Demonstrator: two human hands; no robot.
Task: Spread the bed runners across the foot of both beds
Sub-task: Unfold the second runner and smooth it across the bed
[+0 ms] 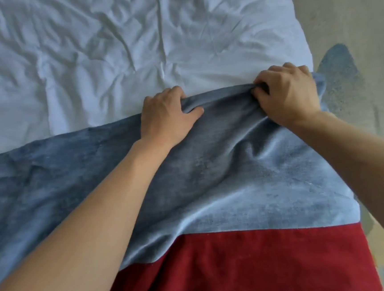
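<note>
Blue-grey plush, soft and faintly shiny where light catches its nap, makes up the long blue-grey velvety bed runner (212, 178) that lies as a broad band across the foot of the bed with the wrinkled white cotton duvet (108, 48). At the left the runner is flat and darker, its far edge meeting the white fabric in a slanting line. Toward the middle it ripples into shallow folds. The left hand (167, 117) grips that far edge, fingers curled over it and thumb pressed on top, bunching a small ridge of cloth. Just to the right, the right hand (286, 93) clenches the same edge, knuckles up, a tight tuck of plush gathered under its fingers. Between the two hands the edge is pulled taut. Below the runner sits a dark red woven fabric band (266, 262), matte and smooth. At the far right, beyond the bed's side, lies beige textured carpet (348, 4), with the runner's end hanging over the bed's side there.
</note>
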